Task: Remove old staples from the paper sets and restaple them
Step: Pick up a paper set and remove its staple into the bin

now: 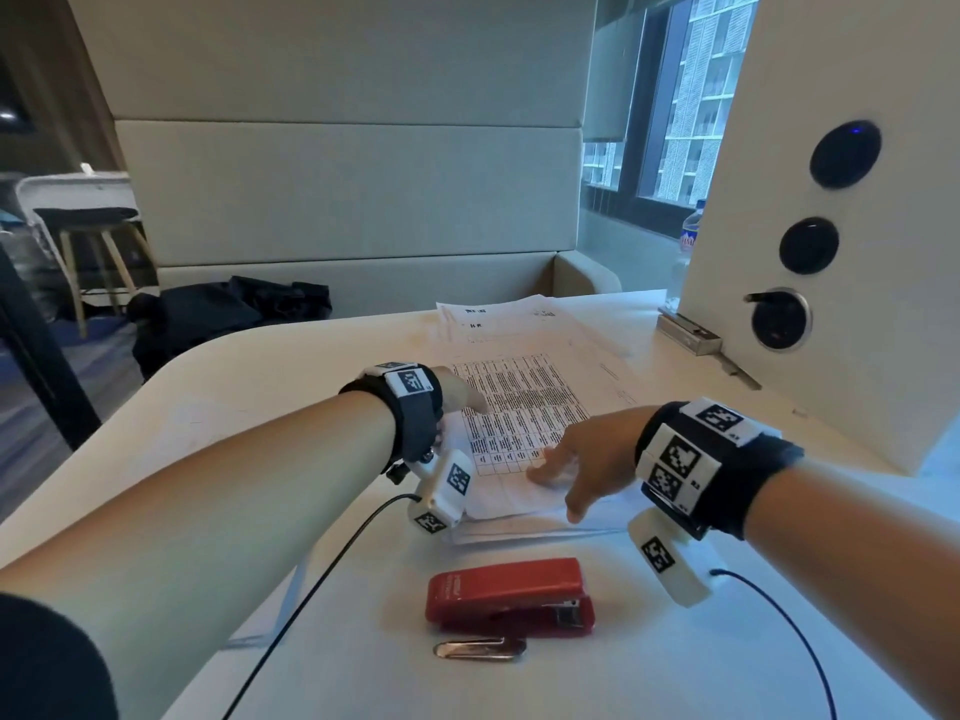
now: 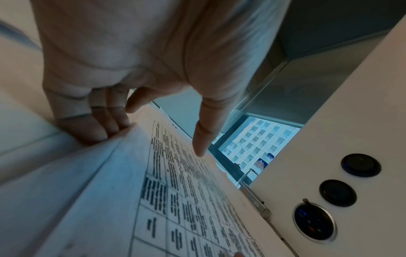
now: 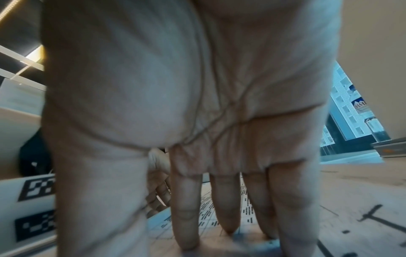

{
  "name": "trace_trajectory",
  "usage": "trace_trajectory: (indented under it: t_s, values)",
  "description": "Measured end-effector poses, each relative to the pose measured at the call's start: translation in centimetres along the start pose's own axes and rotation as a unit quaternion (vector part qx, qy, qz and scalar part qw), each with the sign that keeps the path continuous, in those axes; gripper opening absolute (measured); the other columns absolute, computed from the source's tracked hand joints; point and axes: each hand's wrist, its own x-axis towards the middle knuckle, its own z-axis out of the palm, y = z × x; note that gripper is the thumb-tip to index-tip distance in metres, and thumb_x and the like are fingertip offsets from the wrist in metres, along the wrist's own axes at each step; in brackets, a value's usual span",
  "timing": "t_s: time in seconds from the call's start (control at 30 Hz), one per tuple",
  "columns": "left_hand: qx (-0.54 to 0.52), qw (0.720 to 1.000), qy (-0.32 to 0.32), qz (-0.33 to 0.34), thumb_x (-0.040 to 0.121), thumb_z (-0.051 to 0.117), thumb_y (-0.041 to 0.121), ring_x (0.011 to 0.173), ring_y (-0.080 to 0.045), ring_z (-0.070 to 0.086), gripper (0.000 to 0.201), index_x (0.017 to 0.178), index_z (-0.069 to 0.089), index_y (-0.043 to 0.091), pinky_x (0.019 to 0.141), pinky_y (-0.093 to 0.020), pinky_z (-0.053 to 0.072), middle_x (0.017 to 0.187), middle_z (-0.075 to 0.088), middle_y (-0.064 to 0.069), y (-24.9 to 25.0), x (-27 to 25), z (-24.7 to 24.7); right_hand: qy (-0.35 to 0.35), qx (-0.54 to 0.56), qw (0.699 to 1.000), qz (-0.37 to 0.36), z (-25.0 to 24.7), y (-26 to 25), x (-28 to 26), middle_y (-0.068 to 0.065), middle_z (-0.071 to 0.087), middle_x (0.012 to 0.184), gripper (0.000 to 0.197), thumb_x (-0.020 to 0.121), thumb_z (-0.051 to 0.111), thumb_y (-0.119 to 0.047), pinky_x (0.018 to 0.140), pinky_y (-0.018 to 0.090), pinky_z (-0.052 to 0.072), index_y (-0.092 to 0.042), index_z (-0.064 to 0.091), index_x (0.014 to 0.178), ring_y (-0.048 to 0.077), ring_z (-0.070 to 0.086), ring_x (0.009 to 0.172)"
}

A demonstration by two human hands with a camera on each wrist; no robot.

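Silver clip (image 1: pixel 478 650), red stapler (image 1: pixel 509 592), grid-printed paper set (image 1: pixel 524 402)

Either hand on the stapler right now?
No, the stapler lies free on the table; left hand and right hand are on the printed paper.
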Motion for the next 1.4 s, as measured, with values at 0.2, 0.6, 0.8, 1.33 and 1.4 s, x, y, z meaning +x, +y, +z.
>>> trace_trajectory:
  t_s: [0.2,0.6,0.8,1.33,1.4]
  values:
    - [0.065,0.997,0.025,0.031,0.086,0.069,0.019,0.065,-0.023,0.058,0.044,0.119,0.051,-0.003,0.051,-0.031,0.047,0.088,0.061,-0.015,0.0,-0.7,0.2,0.006,-0.003,1.0,-0.003,-0.1,0.0,0.1,-0.015,0.035,0.153,0.063,0.085,0.065,-0.044,0.114,0.043,0.026,-0.048,0.038,0.142,0.015,0.035,0.139]
    - [0.175,0.953,0.15,0.198,0.069,0.082,0.035,0.117,-0.027,0.037,0.035,0.059,0.051,0.022,0.087,-0.031,0.027,0.12,0.048,0.0,-0.2,-0.2,0.2,-0.001,0.03,1.0,-0.002,0.3,0.6,0.2,-0.013,0.029,0.156,0.062,0.086,0.061,-0.053,0.116,0.048,0.016,-0.047,0.037,0.143,0.017,0.027,0.143]
    - [0.148,0.915,0.153,0.344,0.072,0.081,0.012,0.139,-0.023,0.029,0.042,0.053,0.044,0.02,0.109,-0.027,0.025,0.158,0.015,0.002,-0.6,-1.5,-0.1,0.091,0.188,0.978,-0.013,-0.2,1.9,0.1,-0.001,0.057,0.137,0.043,0.089,0.064,-0.038,0.108,0.036,0.039,-0.025,0.06,0.13,0.019,0.054,0.123]
    - [0.158,0.858,0.141,0.468,0.081,0.069,0.002,0.113,-0.015,0.055,0.019,0.075,0.054,0.011,0.084,-0.022,0.042,0.155,-0.002,0.021,0.5,-4.7,0.6,0.504,0.309,0.804,0.069,-8.4,9.2,-1.7,0.002,0.062,0.08,0.044,0.072,0.084,-0.022,0.061,0.026,0.038,-0.004,0.068,0.11,0.018,0.054,0.073]
    - [0.127,0.88,0.165,0.427,0.082,0.07,0.007,0.132,-0.02,0.04,0.049,0.125,0.049,0.013,0.095,-0.018,0.032,0.158,-0.014,0.008,0.3,-4.4,0.7,0.572,0.311,0.758,0.033,-8.4,9.6,-1.9,0.003,0.063,0.067,0.016,0.077,0.079,-0.016,0.056,0.025,0.035,-0.005,0.074,0.086,0.016,0.052,0.063]
